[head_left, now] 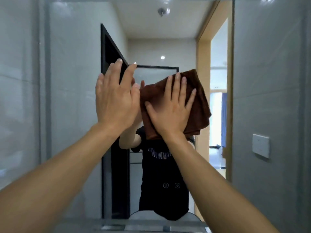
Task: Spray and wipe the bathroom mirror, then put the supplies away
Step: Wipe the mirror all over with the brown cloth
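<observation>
The bathroom mirror (75,115) fills most of the view and reflects the room and a person in a black shirt. A folded brown cloth (200,105) lies flat against the glass at centre. My right hand (171,108) presses on it with straight, spread fingers. My left hand (116,100) is raised just left of the cloth, fingers straight and relaxed, holding nothing; whether it touches the glass is unclear. No spray bottle is in view.
A grey tiled wall (269,81) with a white switch plate (260,145) borders the mirror on the right. The edge of a countertop or basin (151,226) runs along the bottom. The reflection shows a dark door frame and an open doorway.
</observation>
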Demonstrator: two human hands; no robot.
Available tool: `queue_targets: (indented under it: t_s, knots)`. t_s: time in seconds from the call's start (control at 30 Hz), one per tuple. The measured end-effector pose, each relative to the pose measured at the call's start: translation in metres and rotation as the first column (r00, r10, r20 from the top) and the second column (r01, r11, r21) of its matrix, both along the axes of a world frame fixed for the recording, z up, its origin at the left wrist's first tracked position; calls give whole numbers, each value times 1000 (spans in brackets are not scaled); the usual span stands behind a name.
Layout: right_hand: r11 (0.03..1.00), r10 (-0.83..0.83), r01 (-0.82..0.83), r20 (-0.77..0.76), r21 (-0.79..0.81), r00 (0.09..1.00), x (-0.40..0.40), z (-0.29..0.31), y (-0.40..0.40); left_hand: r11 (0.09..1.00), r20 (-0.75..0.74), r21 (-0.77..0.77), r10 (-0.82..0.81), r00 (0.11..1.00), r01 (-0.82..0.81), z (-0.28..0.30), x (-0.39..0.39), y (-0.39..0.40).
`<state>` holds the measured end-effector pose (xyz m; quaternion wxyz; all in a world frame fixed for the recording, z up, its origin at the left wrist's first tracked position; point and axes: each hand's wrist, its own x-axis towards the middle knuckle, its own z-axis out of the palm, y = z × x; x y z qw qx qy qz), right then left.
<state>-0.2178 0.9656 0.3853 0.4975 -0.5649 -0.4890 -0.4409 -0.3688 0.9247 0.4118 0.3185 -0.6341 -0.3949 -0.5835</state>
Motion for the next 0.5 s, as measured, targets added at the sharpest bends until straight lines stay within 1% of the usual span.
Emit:
queue_targets:
  t_s: [0.1, 0.2, 0.37, 0.43, 0.5]
  knots:
    - [996, 74, -69, 82, -53, 994, -49, -39, 11, 1000, 15, -16, 24, 1000, -23, -6, -24, 4]
    - [991, 112, -102, 129, -84, 985, -74, -63, 19, 998, 6, -26, 54, 998, -54, -8, -41, 12]
    - [992, 104, -86, 208, -94, 973, -65, -64, 21, 996, -23, -61, 62, 998, -63, -14, -48, 23]
    - [993, 103, -83, 255, -88, 961, -51, -61, 18, 997, -36, -60, 47, 998, -49, -19, -44, 24]
    - [995, 88, -72, 263, -70, 961, -29, -58, 12, 998, -48, -55, 19, 999, -22, -25, -36, 22]
